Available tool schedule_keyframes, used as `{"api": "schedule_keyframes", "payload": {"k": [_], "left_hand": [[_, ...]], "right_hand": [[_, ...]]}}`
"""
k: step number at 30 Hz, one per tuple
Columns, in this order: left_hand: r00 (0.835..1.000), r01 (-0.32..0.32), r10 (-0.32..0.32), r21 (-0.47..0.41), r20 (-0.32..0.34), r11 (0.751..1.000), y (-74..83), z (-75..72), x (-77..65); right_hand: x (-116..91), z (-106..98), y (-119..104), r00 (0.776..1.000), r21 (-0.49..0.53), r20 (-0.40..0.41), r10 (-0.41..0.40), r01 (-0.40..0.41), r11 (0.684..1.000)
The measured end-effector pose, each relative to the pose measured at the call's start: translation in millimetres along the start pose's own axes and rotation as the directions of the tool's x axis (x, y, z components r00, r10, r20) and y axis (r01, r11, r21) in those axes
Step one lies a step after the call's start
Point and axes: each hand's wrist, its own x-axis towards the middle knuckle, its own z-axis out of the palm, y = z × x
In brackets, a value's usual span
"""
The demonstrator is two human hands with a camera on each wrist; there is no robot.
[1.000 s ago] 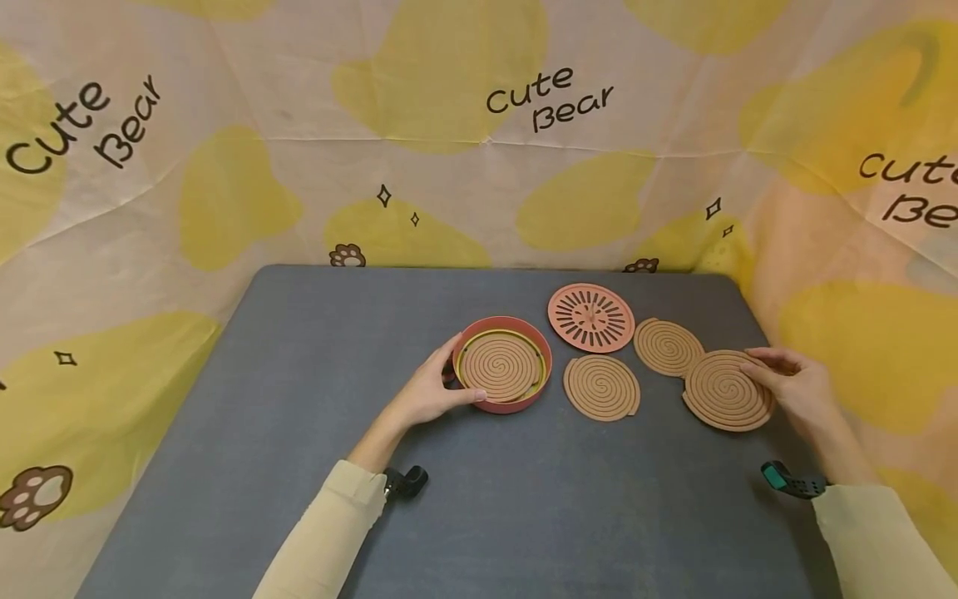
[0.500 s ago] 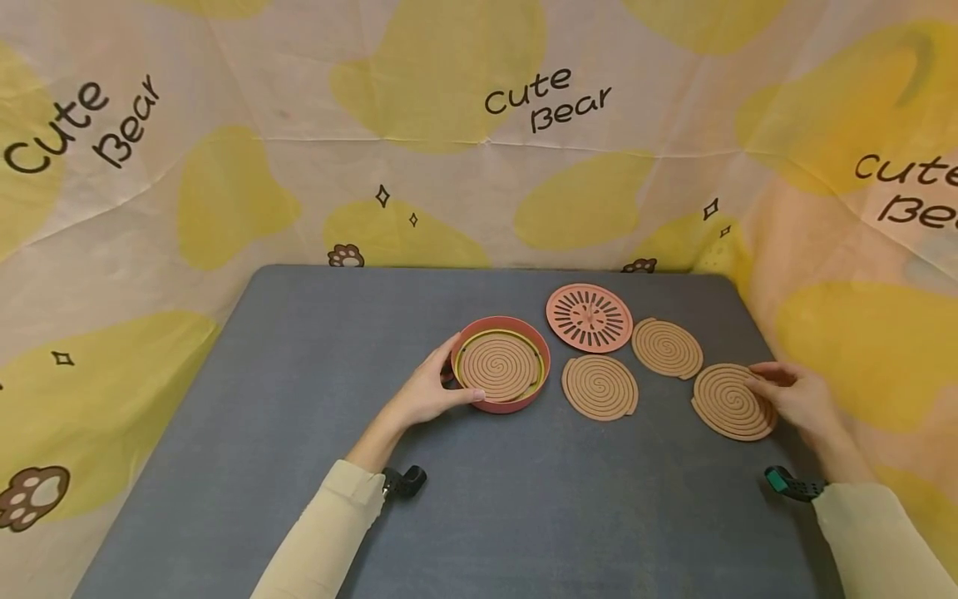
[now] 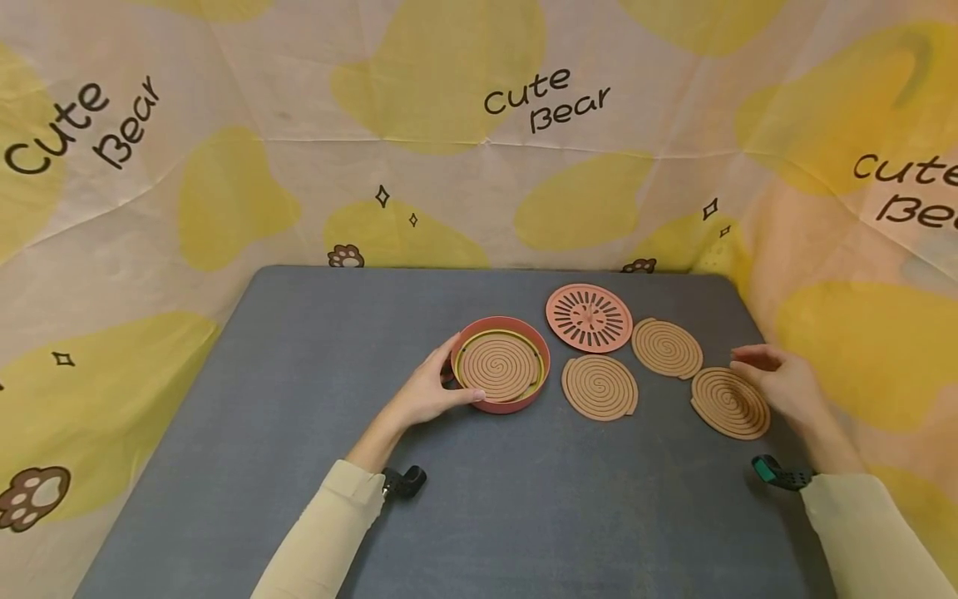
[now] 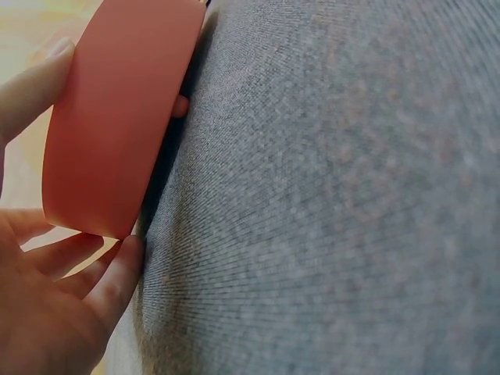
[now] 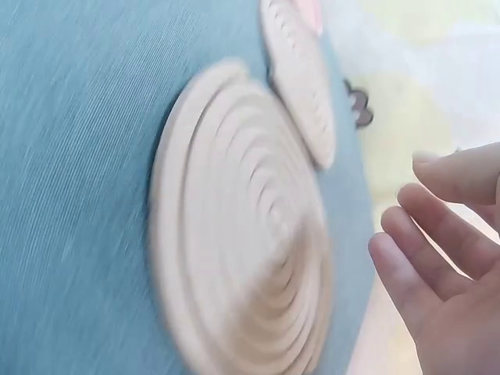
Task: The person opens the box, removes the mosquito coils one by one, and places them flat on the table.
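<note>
A round pink tray (image 3: 500, 403) (image 4: 117, 117) stands on the grey table (image 3: 299, 399) with a tan spiral coil (image 3: 500, 366) inside it. My left hand (image 3: 430, 384) (image 4: 55, 305) grips the tray's left side, fingers on the rim and thumb at the near wall. Three more spiral coils lie flat to the right: one (image 3: 599, 387) beside the tray, one (image 3: 667, 349) further back, one (image 3: 730, 403) (image 5: 242, 258) nearest my right hand (image 3: 778, 384) (image 5: 437, 258). That hand hovers just right of the last coil, fingers relaxed, holding nothing. A slotted pink lid (image 3: 590, 317) lies behind the coils.
A cloth printed with yellow shapes and "Cute Bear" hangs behind and around the table. The table's right edge (image 3: 756, 333) runs close by my right hand. Wrist cameras (image 3: 778, 474) sit on both cream sleeves.
My right hand set the rightmost coil flat on the table, let go of it and lifted slightly away to the right. The left hand and tray stayed still.
</note>
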Motion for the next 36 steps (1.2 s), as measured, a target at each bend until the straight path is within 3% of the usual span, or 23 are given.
{"api": "schedule_keyframes", "payload": {"k": [6, 12, 20, 36], "left_hand": [[1.0, 0.019, -0.019, 0.007, -0.009, 1.0, 0.2, -2.1, -1.3], [1.0, 0.013, -0.013, 0.009, -0.007, 1.0, -0.9, -2.1, -1.1], [1.0, -0.005, 0.005, 0.006, -0.009, 1.0, -1.9, -1.7, -0.1], [1.0, 0.002, -0.002, 0.012, -0.002, 1.0, 1.5, -0.4, -1.0]], "right_hand": [[8, 14, -30, 0.996, 0.062, -0.004, -0.09, 0.09, 0.994], [14, 31, -53, 0.994, 0.174, 0.033, -0.104, 0.096, 0.98], [22, 53, -78, 0.991, 0.143, 0.07, -0.116, 0.105, 0.984], [28, 107, -110, 0.974, 0.207, 0.183, -0.132, 0.093, 0.974]]}}
